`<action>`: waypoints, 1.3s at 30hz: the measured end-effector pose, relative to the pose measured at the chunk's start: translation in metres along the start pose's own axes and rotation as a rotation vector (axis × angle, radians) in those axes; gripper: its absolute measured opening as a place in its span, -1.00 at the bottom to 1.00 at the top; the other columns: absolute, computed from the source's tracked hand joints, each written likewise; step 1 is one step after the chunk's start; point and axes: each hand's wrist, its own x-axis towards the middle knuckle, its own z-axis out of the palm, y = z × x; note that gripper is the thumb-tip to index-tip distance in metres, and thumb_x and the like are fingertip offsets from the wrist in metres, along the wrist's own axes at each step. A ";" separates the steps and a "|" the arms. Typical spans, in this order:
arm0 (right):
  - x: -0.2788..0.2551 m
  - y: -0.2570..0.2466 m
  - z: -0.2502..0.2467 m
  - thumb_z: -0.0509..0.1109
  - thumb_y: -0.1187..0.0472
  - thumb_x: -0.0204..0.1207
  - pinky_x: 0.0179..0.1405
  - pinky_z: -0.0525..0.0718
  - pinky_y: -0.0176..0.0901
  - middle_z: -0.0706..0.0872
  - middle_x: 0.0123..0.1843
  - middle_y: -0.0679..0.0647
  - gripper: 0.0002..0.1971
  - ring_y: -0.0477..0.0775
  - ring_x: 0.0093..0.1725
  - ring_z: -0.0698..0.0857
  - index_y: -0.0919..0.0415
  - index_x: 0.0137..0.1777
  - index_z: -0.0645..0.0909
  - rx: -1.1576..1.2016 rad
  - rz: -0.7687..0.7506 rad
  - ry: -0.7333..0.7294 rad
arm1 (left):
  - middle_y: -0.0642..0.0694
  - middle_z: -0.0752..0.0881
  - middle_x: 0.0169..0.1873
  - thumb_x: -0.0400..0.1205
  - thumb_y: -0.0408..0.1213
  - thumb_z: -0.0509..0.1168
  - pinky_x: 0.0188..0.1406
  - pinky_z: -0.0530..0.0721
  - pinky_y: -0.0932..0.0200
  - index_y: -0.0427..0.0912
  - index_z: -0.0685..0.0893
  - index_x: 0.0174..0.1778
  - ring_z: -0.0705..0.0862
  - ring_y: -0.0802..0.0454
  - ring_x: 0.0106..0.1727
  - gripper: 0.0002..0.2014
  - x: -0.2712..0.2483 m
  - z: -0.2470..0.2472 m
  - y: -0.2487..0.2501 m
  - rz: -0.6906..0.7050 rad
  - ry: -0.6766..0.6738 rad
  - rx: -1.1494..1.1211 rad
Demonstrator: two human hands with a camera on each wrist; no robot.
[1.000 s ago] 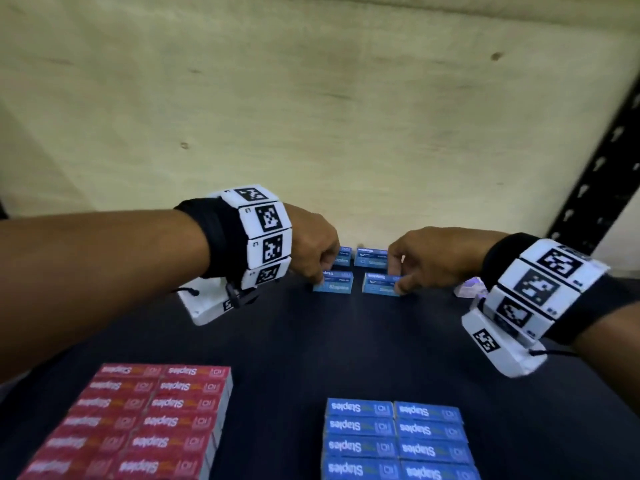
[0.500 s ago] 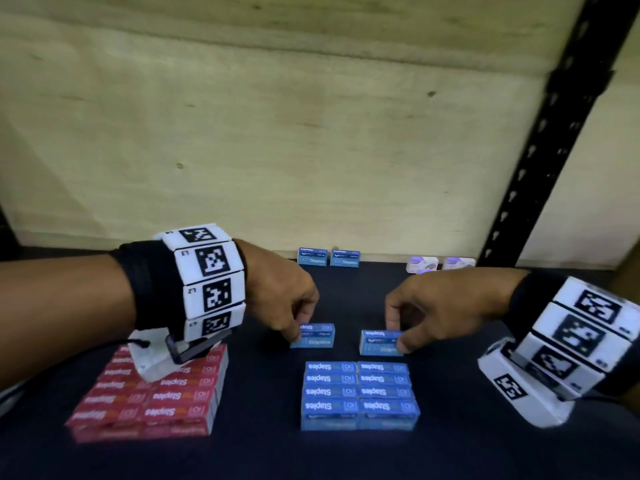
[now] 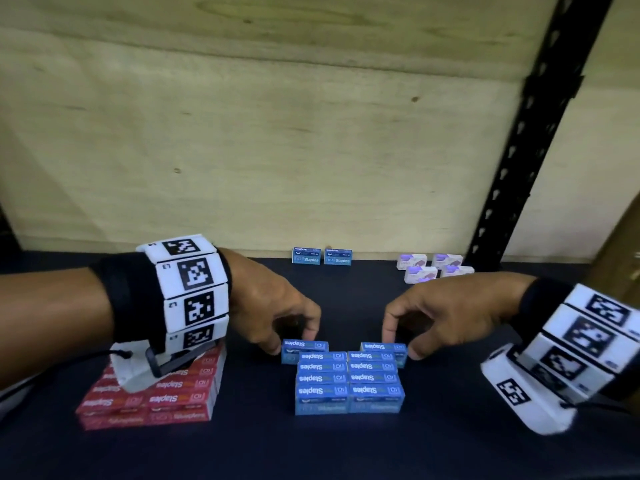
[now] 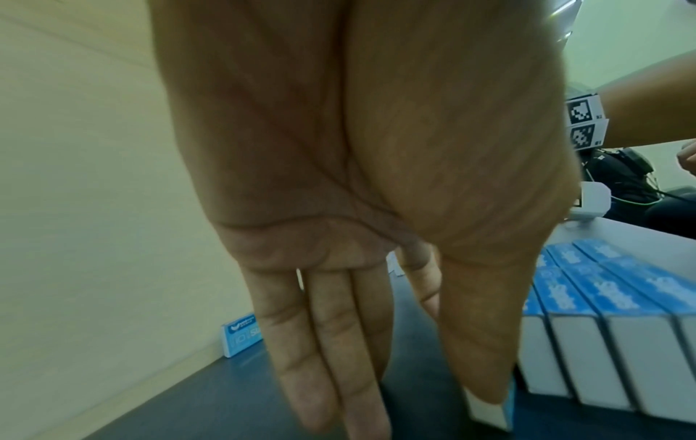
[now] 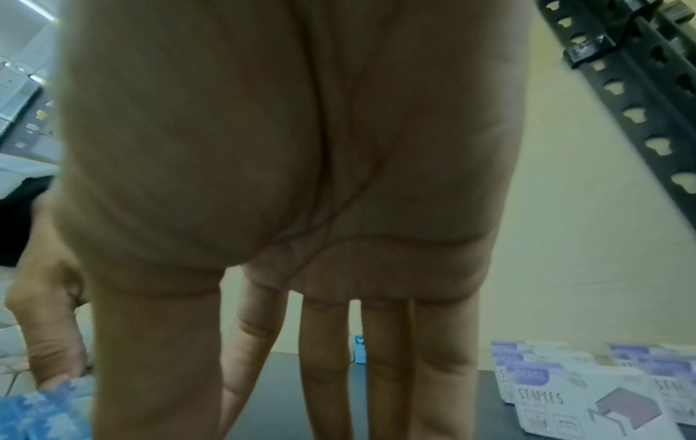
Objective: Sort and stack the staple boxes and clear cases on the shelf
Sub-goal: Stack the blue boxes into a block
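Note:
In the head view my left hand [image 3: 293, 342] pinches a blue staple box [image 3: 304, 345] between thumb and fingers. My right hand [image 3: 402, 345] pinches a second blue staple box [image 3: 382, 347] the same way. Both boxes rest on the dark shelf [image 3: 346, 452], touching the back edge of the blue stack [image 3: 349, 382], which is two columns wide. A red staple box stack [image 3: 156, 396] lies at the left, partly under my left wrist. The left wrist view shows my thumb on the box's end beside the blue stack [image 4: 602, 297].
Two more blue boxes [image 3: 322, 257] stand against the wooden back wall [image 3: 277, 150]. Several clear cases with purple labels [image 3: 434, 268] [image 5: 565, 396] sit at the back right beside the black perforated upright [image 3: 519, 168].
Both hands drew their blue boxes from the back of the shelf toward me and set them down against the rear of the blue stack.

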 end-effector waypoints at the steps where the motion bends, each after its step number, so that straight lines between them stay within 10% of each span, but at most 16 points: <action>1: 0.001 0.000 0.000 0.49 0.14 0.55 0.09 0.63 -0.28 0.79 -0.05 -0.29 -0.77 -0.25 -0.06 0.71 -0.17 0.15 0.68 0.003 -0.012 -0.002 | 0.25 0.61 -0.21 0.65 -0.11 0.36 -0.01 0.64 0.10 0.32 0.47 0.26 0.59 0.24 -0.16 -0.68 0.000 -0.001 0.000 0.007 -0.008 -0.001; 11: 0.010 -0.006 -0.003 0.47 0.16 0.59 0.31 0.65 0.01 0.82 0.08 -0.13 -0.77 -0.10 0.09 0.76 -0.11 0.20 0.70 0.000 -0.073 -0.033 | 0.22 0.55 -0.25 0.70 0.00 0.27 -0.27 0.47 0.23 0.38 0.37 0.35 0.53 0.28 -0.30 -0.65 0.006 -0.002 0.006 0.032 -0.016 0.046; 19: 0.012 -0.007 -0.002 0.45 0.14 0.61 0.33 0.64 0.02 0.82 0.09 -0.13 -0.78 -0.13 0.09 0.76 -0.13 0.20 0.69 -0.008 -0.080 -0.041 | 0.10 0.70 -0.11 0.68 0.10 0.23 0.11 0.66 -0.04 0.45 0.34 0.30 0.66 0.07 -0.15 -0.69 0.003 0.004 0.009 -0.003 0.033 0.106; 29: 0.012 -0.007 -0.003 0.45 0.12 0.61 0.35 0.63 0.03 0.81 0.10 -0.18 -0.76 -0.16 0.11 0.76 -0.18 0.23 0.68 -0.016 -0.051 -0.064 | 0.05 0.72 -0.07 0.69 0.09 0.22 0.03 0.65 0.02 0.47 0.31 0.32 0.64 0.10 -0.20 -0.67 0.002 0.007 0.008 -0.005 0.042 0.097; 35: 0.023 -0.001 -0.014 0.49 0.06 0.57 0.31 0.64 -0.07 0.81 0.09 -0.07 -0.76 -0.01 0.13 0.75 -0.15 0.22 0.67 -0.036 0.060 0.002 | 0.15 0.66 0.23 0.66 -0.11 0.34 -0.02 0.61 0.23 0.34 0.37 0.39 0.60 0.31 -0.14 -0.56 0.010 0.002 -0.008 -0.020 0.058 -0.043; 39: 0.040 0.004 -0.034 0.49 0.04 0.55 0.13 0.66 -0.14 0.83 -0.04 -0.07 -0.83 -0.05 -0.04 0.77 -0.08 0.12 0.70 -0.093 0.122 0.138 | 0.15 0.77 0.03 0.66 -0.19 0.34 0.03 0.60 0.28 0.12 0.49 0.33 0.70 0.15 0.03 -0.66 0.024 -0.013 -0.028 -0.056 0.131 -0.145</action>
